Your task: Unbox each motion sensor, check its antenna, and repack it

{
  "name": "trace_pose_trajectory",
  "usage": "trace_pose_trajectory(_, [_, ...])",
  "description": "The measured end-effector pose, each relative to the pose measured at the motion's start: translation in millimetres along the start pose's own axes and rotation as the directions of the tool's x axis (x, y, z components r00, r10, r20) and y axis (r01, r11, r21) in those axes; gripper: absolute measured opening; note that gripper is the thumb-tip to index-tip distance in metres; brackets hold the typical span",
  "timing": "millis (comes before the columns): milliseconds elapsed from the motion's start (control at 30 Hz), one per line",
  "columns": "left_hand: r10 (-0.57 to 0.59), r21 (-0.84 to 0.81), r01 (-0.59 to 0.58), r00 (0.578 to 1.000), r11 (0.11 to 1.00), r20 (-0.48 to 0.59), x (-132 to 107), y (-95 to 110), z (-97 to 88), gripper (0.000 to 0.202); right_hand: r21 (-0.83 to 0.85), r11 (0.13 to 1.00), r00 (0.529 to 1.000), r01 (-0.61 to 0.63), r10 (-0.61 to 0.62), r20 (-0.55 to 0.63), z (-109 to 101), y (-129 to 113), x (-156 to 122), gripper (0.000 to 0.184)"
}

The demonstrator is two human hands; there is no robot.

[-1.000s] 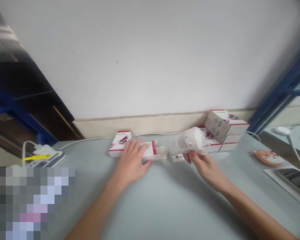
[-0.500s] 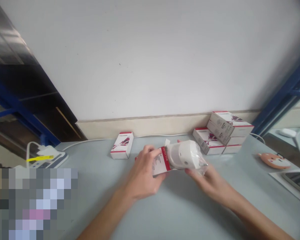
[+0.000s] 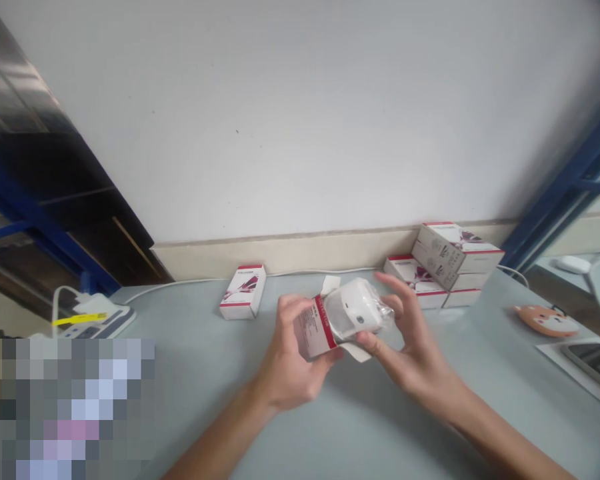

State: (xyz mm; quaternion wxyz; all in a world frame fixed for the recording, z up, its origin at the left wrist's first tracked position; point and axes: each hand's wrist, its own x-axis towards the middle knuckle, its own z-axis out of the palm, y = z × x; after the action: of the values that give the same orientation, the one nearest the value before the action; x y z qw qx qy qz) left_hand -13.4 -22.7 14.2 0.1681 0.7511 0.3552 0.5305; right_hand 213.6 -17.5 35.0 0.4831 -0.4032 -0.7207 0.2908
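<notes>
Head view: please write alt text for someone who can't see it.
Over a grey table, the left hand grips an open white-and-red carton, and the right hand cups a white device in clear plastic at its open end. Behind them lie a lone carton and a stack of cartons.

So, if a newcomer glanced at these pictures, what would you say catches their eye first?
First the white device in clear plastic wrap at the centre, at the open end of a red-and-white carton in the left hand, the right hand against it. Then a stack of matching cartons by the wall, at right.
</notes>
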Motion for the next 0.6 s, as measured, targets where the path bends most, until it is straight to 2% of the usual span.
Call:
trace_pose_trajectory(67, [-0.034,-0.023,0.033,0.999,0.999,-0.041,-1.7,-0.2,3.6,0.076,-0.107,0.991,0.996,0.084,-0.086,-0.016,1.4,1.0,1.3,0.053])
trace_pose_trajectory(133, [-0.069,-0.043,0.066,0.995,0.997,-0.073,-3.3,0.5,7.0,0.074,-0.227,0.962,0.989,0.148,-0.146,0.027,-0.8,0.9,3.0,0.042])
trace_pose_trajectory(233, [-0.141,-0.086,0.134,0.986,0.987,-0.089,-5.5,3.1,11.0,0.074,-0.304,0.933,0.973,0.193,-0.141,0.184,-7.7,-1.8,4.2,0.048])
trace_pose_trajectory(300, [-0.173,-0.085,0.165,0.980,0.983,-0.100,-6.8,6.0,12.8,0.077,-0.311,0.936,0.966,0.167,-0.092,0.242,-11.5,-5.2,4.0,0.046])
trace_pose_trajectory(400, [-0.162,-0.021,0.161,0.980,0.987,-0.112,-8.6,11.4,14.7,0.082,-0.262,0.962,0.980,0.078,-0.026,0.198,-13.5,-10.7,4.4,0.042])
trace_pose_trajectory(500, [-0.097,0.050,0.100,0.994,0.994,-0.059,-9.9,16.6,15.8,0.090,-0.156,0.988,0.982,-0.007,0.036,0.183,-12.3,-14.7,5.9,0.035])
trace_pose_trajectory(600, [-0.033,0.112,0.034,0.999,0.993,-0.016,-9.9,20.4,15.3,0.095,-0.089,0.992,0.973,-0.093,0.110,0.203,-9.5,-17.3,6.5,0.036])
